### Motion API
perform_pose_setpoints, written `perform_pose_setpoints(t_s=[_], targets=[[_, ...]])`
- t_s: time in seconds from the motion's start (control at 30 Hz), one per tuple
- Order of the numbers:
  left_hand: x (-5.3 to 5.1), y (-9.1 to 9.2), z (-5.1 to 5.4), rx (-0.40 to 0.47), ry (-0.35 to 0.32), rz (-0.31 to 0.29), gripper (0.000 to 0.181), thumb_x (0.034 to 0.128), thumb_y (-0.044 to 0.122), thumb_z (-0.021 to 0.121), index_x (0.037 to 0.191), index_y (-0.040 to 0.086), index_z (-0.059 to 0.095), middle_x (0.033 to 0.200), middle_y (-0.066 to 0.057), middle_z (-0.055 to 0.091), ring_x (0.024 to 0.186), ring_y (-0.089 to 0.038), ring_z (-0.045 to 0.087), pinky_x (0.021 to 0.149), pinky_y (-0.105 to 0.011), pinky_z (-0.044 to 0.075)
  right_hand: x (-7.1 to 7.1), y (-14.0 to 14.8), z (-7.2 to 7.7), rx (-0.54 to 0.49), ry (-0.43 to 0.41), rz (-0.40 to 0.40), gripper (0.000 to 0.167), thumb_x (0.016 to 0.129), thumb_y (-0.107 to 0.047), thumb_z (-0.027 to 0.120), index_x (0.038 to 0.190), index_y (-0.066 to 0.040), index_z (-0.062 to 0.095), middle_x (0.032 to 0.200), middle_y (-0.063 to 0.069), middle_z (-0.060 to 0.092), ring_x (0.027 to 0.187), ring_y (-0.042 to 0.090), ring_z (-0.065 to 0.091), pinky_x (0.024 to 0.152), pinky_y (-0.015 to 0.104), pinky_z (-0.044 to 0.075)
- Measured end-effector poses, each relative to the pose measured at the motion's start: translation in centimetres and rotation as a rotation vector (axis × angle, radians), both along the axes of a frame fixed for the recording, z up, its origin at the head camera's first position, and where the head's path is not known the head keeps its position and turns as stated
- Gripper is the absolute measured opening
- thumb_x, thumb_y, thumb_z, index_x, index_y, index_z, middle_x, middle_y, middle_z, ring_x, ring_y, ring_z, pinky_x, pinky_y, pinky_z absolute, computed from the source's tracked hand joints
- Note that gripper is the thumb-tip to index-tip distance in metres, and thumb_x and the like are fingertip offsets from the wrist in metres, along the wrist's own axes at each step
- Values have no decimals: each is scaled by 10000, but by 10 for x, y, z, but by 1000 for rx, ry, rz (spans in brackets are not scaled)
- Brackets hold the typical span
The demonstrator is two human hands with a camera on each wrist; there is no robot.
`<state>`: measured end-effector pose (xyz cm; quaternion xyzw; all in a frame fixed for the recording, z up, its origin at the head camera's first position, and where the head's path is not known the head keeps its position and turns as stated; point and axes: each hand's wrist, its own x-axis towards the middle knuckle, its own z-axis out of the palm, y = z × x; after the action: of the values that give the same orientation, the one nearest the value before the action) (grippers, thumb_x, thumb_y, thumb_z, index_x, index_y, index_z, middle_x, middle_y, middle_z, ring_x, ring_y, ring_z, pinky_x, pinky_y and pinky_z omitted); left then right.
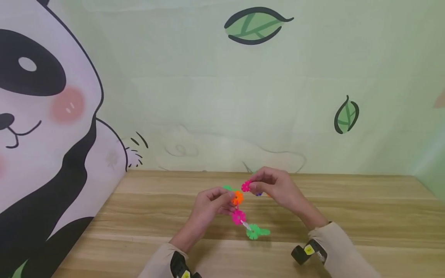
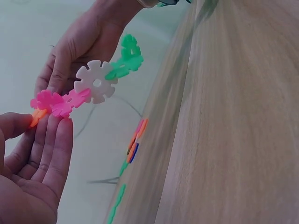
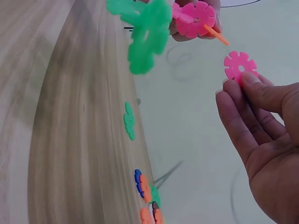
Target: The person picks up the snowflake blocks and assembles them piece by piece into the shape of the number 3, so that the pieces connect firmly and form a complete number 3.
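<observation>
Head view, from the left: the left hand [image 1: 210, 206] pinches an orange notched disc [image 1: 238, 197] between thumb and fingertips, its fingers lying close together. From that disc a chain of interlocked flower-shaped discs hangs down to the right, held above the wooden tabletop [image 1: 156, 231]: pink discs [image 1: 238, 218], then a white disc [image 2: 88, 77], then green discs [image 2: 133, 61] at the free end. Behind the left hand a loose green disc [image 3: 129, 121] lies on the wood.

Further right, level with the top of the chain and apart from it, the right hand [image 1: 276, 189] pinches a single pink disc [image 1: 245, 187] by its rim between thumb and index finger, most of it left exposed. Partly hidden behind that hand lie more loose pieces, a blue disc [image 3: 138, 181] among them.

The pieces look like thin, light plastic, probably stiff with a little give at the petals, and smooth enough to twist in a loose pinch. The slotted joints would likely bend or pop under sideways load, so a grip on the flat faces, close to the joint, seems soundest.
</observation>
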<state>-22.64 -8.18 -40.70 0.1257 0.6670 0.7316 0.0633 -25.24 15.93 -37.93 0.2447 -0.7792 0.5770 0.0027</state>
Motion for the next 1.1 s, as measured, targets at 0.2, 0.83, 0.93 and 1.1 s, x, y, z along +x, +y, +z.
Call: perform_pose_setpoints(t_s=[0.2, 0.83, 0.93, 1.1], targets=[[0, 1, 0, 16, -30, -18, 187, 1017, 151, 721, 1022, -34, 746, 901, -111, 766, 782, -196, 742, 777, -356, 661, 4, -1, 5, -4, 5, 12, 99, 999, -48, 737, 1090, -82, 755, 1009, 64, 785, 921, 333, 746, 828, 391, 648], [3, 2, 5, -32, -24, 8, 187, 1021, 69, 704, 1082, -105, 734, 867, -86, 752, 745, -164, 719, 750, -306, 653, 8, -16, -3, -72, 101, 13, 122, 940, 128, 717, 988, 26, 764, 945, 123, 770, 867, 214, 776, 849, 340, 648], [3, 1, 4, -33, -17, 3, 187, 1024, 56, 695, 1093, -113, 732, 869, -80, 742, 750, -164, 712, 754, -305, 652, 8, -19, -5, -92, 109, 10, 121, 939, 139, 710, 996, 43, 758, 946, 135, 764, 868, 238, 777, 856, 333, 646], [3, 0, 6, -44, -14, 14, 187, 1025, 68, 700, 1081, -107, 736, 868, -75, 738, 759, -166, 708, 750, -300, 649, 12, -22, -7, -123, 122, -7, 110, 929, 130, 728, 997, 47, 753, 952, 155, 752, 872, 228, 766, 855, 330, 646]])
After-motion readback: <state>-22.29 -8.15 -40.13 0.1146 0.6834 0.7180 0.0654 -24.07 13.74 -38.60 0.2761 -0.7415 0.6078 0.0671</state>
